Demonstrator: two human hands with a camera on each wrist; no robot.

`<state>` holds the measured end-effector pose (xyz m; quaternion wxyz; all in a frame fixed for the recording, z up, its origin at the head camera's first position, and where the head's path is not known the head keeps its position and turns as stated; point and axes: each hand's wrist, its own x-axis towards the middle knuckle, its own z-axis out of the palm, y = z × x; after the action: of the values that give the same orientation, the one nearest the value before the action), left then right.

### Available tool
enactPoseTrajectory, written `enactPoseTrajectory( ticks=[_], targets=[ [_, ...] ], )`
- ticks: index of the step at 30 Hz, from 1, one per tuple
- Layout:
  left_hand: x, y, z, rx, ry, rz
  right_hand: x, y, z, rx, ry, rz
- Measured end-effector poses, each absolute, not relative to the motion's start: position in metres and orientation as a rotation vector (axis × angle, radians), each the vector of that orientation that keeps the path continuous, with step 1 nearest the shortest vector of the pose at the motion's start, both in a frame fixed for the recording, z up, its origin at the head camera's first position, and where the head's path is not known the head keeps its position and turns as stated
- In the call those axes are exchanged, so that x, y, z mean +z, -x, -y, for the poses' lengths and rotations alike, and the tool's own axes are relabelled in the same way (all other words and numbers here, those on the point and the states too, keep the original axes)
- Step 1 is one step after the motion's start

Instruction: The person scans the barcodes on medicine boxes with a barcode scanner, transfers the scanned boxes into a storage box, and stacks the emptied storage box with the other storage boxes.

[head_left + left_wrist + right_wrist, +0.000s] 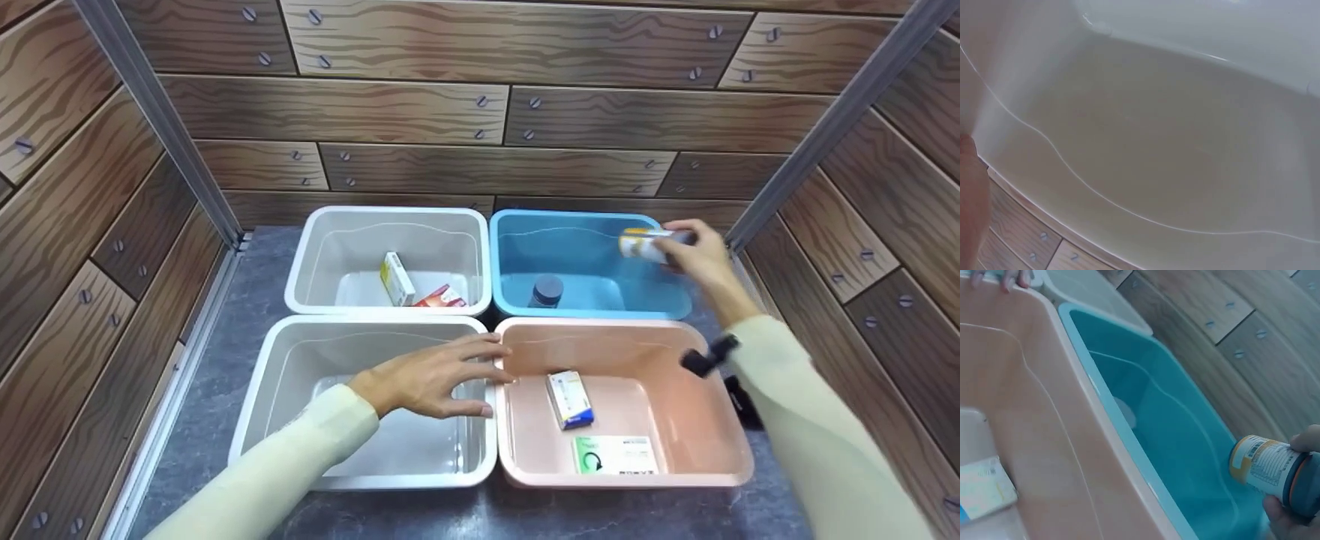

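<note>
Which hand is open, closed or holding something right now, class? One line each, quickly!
Left hand: open, holding nothing.
Right hand: holding a white-and-yellow bottle.

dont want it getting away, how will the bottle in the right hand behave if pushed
Laid on its side, the bottle would likely roll, as its body is round. Stood up, it may tip, being taller than wide. It looks fairly stiff, with no visible dent as the right hand grips it.

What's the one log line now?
right hand: holds white bottle above blue bin | left hand: over front gray bin | blue bin: dark-lidded jar inside
</note>
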<state>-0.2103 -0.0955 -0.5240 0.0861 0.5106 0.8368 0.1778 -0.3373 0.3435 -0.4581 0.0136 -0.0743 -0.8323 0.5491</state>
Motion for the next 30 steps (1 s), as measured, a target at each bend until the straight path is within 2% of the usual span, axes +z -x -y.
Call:
enactPoseTrajectory(
  ticks=[5,16,23,30],
  targets=[
    [-0.524,0.210,0.094,0.517,-1.529,-2.495,-0.475,0.353,-0.322,1.729,0.279,2.714],
    [-0.522,0.211,0.096,0.538,-1.521,-2.499,-0.499,0.359,-0.289,1.607,0.251,2.969],
    [-0.524,0.210,0.097,0.546,-1.559,-2.508,-0.507,0.361,-0.282,1.712,0.327,2.837],
    [-0.523,0.209,0.097,0.559,-1.531,-2.499,-0.507,0.354,-0.281,1.687,0.111,2.665]
  ],
)
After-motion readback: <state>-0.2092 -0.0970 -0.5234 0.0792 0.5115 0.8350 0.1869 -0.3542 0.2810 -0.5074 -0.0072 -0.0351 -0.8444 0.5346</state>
